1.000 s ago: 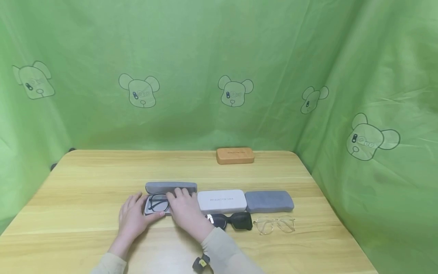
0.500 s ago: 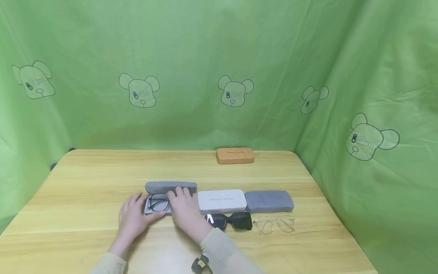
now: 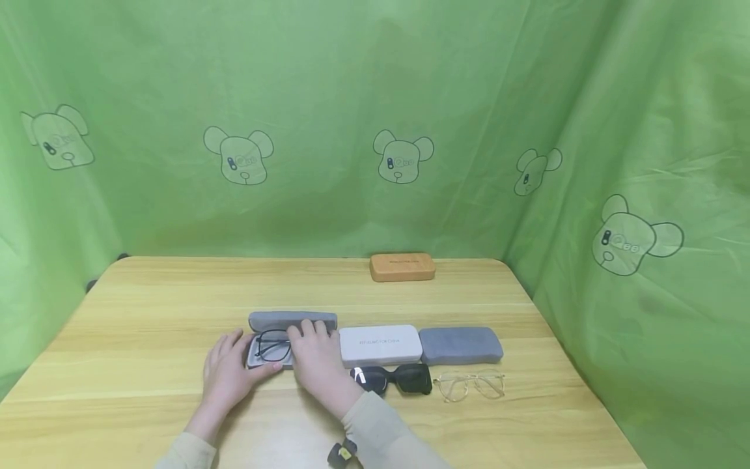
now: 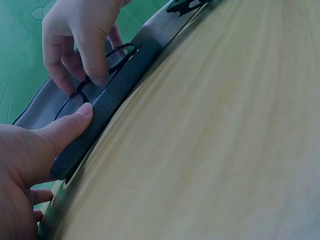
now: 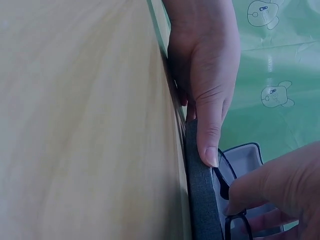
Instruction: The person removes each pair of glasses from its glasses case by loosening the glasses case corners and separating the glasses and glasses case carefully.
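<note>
A grey glasses case (image 3: 275, 319) lies unfolded on the table, its lid tipped back behind the base. My left hand (image 3: 230, 372) grips its left end, the thumb over the front rim, as the left wrist view shows on the case's dark front wall (image 4: 107, 112). Inside the base are black-framed eyeglasses (image 3: 273, 359). My right hand (image 3: 319, 365) reaches over the case's right half and pinches the frame near the middle; in the right wrist view its thumb is at the bridge of the eyeglasses (image 5: 223, 189). That hand hides their right half in the head view.
Right of the open case stand a closed white case (image 3: 381, 344) and a closed blue-grey case (image 3: 461, 345). Black sunglasses (image 3: 413, 378) and thin gold-framed glasses (image 3: 488, 384) lie before them. An orange-brown case (image 3: 402, 267) sits at the table's back edge.
My right hand and the black-framed eyeglasses have shifted very slightly to the right within the case. My left hand has stayed in place.
</note>
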Available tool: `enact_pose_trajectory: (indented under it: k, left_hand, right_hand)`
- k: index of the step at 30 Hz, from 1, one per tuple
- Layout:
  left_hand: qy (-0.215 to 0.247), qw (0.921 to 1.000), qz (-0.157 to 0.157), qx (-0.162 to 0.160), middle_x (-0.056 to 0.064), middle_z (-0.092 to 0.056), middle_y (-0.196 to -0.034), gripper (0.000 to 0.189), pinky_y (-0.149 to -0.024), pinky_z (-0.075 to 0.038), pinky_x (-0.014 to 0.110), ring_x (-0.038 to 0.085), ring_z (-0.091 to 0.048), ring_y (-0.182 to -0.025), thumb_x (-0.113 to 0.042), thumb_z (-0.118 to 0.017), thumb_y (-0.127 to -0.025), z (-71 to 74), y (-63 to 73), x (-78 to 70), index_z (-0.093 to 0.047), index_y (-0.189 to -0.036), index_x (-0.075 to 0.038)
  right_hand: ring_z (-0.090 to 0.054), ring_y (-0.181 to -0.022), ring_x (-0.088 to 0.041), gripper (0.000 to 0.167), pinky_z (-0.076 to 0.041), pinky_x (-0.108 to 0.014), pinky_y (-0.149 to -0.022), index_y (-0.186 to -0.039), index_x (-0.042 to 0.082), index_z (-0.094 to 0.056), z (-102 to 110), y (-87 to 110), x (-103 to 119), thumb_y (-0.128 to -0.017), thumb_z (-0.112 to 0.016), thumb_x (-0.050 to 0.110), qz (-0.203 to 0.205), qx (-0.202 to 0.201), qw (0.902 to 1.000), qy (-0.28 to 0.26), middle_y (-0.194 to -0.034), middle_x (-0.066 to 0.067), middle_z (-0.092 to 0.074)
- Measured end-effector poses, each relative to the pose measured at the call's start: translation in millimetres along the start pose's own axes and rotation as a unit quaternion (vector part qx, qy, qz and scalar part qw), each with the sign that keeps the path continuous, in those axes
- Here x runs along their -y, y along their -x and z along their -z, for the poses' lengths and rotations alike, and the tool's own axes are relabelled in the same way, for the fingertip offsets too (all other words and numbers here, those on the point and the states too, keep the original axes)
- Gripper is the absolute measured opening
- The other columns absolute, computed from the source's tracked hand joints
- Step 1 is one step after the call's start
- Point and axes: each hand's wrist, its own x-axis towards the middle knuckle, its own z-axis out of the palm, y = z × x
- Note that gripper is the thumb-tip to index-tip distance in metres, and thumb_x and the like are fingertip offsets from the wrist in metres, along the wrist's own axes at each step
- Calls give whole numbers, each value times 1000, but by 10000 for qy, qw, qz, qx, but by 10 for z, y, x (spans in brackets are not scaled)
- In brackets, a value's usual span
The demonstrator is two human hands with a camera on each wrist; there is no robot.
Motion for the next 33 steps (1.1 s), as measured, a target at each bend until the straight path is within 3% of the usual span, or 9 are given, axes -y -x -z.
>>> enact_pose_trajectory:
  k: [8,17,25,33]
  left_hand:
    - [-36,9999,-73,-111,28,-31,-153,95,-115,-10,68,50,-20,-142,-57,-78,-71,5,19,-14,-47,-140,-1]
    - [26,10000,-2,14,28,-28,-155,95,-117,-6,67,50,-16,-144,-58,-77,-71,4,0,-10,-45,-142,-3]
    - [23,10000,9,48,28,-27,-155,95,-117,-6,68,51,-15,-144,-59,-77,-72,7,-2,-7,-45,-142,-4]
    - [-7,10000,35,82,26,-26,-156,97,-116,-6,68,50,-15,-144,-60,-77,-70,6,9,-3,-44,-143,-5]
  right_hand:
    - [-60,-93,-20,30,-56,-42,-78,-108,21,-63,53,5,10,-80,-74,25,-94,-3,10000,-8,-103,0,-64]
    - [-60,-95,-23,36,-56,-43,-80,-109,20,-62,154,20,12,-77,-76,28,-87,1,10000,12,-106,-2,-64]
    - [-61,-92,-23,34,-55,-39,-74,-103,19,-61,224,52,-36,-75,-77,28,-14,-305,9995,-9,-103,-1,-64]
    - [-62,-100,-24,41,-54,-40,-78,-116,22,-64,309,114,-64,-76,-73,27,184,-555,9983,-7,-112,-1,-66]
